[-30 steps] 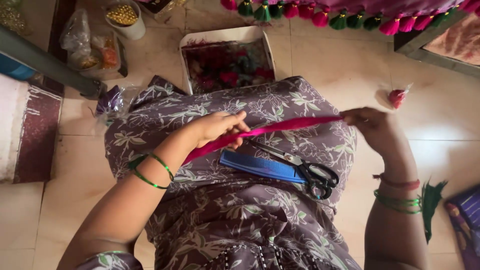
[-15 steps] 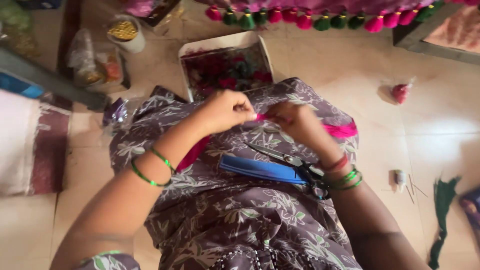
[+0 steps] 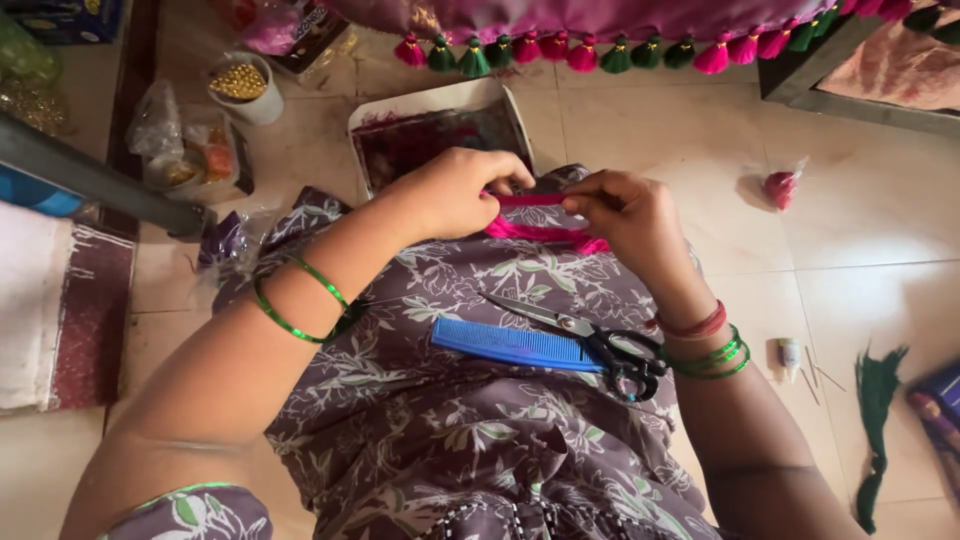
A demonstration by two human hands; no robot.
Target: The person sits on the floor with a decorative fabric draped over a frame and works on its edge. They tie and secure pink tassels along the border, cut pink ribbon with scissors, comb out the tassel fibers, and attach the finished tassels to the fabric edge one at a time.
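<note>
My left hand (image 3: 455,192) and my right hand (image 3: 628,213) meet above my lap, both pinching a bundle of bright pink thread (image 3: 545,232). A short stretch is held taut between the fingertips and the rest droops in a loop below them. On my patterned grey dress (image 3: 440,400) lie a blue comb (image 3: 515,345) and black-handled scissors (image 3: 600,345), just below the hands. Green bangles circle both wrists.
A white tray (image 3: 440,100) of dark red thread sits on the tiled floor beyond my knees. A cloth edged with pink and green tassels (image 3: 600,52) hangs at the top. A cup of gold beads (image 3: 240,85), plastic bags, a small pink bundle (image 3: 780,186) and green thread (image 3: 878,400) lie around.
The pink thread was stretched long between hands held wide apart; my right hand has swung in to meet the left, and the thread is now folded short between them.
</note>
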